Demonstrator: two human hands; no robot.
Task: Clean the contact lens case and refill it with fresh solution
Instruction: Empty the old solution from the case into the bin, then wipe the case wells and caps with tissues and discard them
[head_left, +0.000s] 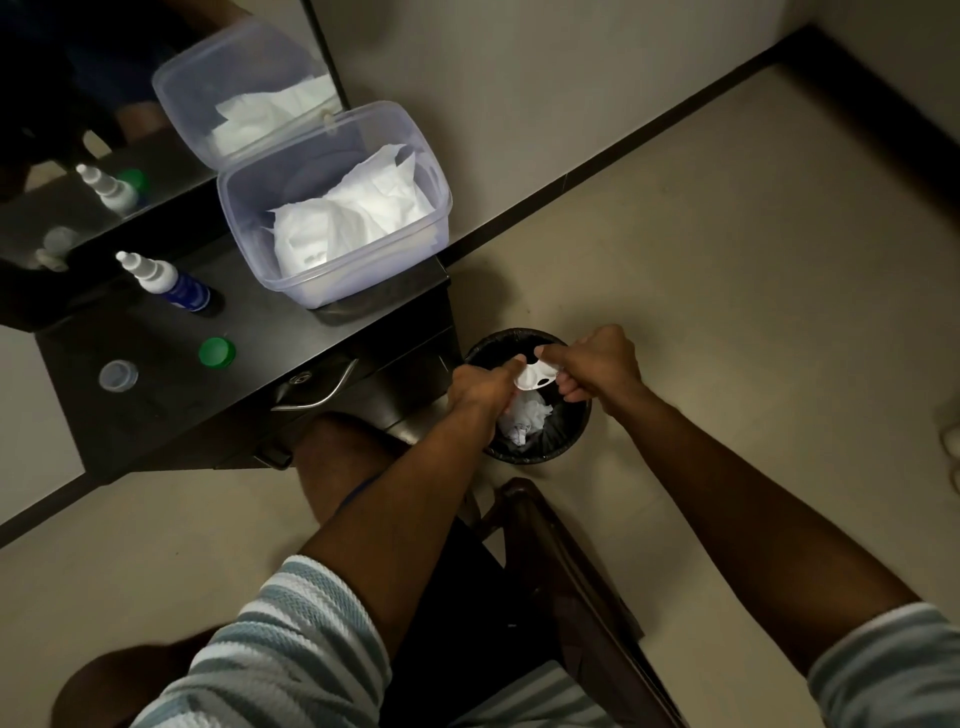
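White plastic, the contact lens case (537, 375) is hanging over the black bin (527, 396), and I am pinching it at both ends, my left hand (480, 389) and right hand (597, 366) each in a narrow grip on it. At ten o'clock, on the dark tabletop (156, 410), the solution bottle (166, 283), green cap (217, 353) and clear cap (118, 375) are standing well apart from the tissue tub (337, 208).

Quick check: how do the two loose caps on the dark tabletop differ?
The green cap is opaque and bright green; the clear cap is see-through and greyish. The green cap lies nearer the blue solution bottle and the drawer edge; the clear cap lies further left. Both are small, round, off the lens case, and rest untouched on the tabletop.
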